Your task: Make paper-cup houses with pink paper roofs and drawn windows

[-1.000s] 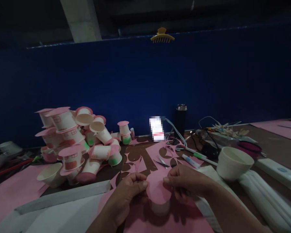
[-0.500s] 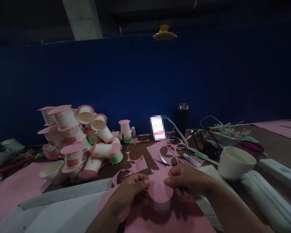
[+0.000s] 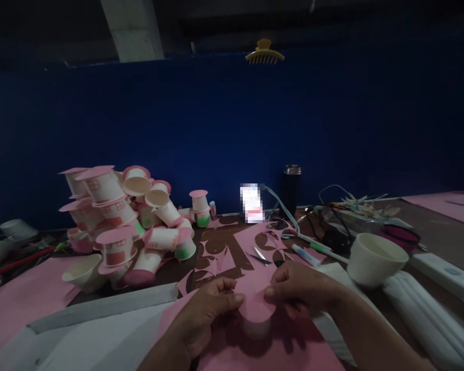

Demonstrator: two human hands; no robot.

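Between my hands, at the bottom centre, a pink paper disc [image 3: 256,296] lies over the upturned base of a white paper cup [image 3: 256,330]. My left hand [image 3: 206,314] pinches the disc's left edge, thumb on top. On the opposite edge my right hand [image 3: 303,288] grips it between thumb and fingers. The cup's lower part is in shadow above a pink paper sheet [image 3: 232,355]. Just beyond my hands lie scissors [image 3: 260,256] with their blades apart, on cut pink paper scraps [image 3: 242,239].
At left stands a pile of pink-topped cups [image 3: 116,247], with a white box [image 3: 100,319] nearer me. A phone [image 3: 252,203] and a dark bottle [image 3: 291,190] stand at the back. To the right are a white cup [image 3: 377,260], a marker [image 3: 306,255] and a power strip [image 3: 448,278].
My left thumb has slid slightly inward over the disc, and my right fingers have shifted a little. The disc and cup stay almost where they were.
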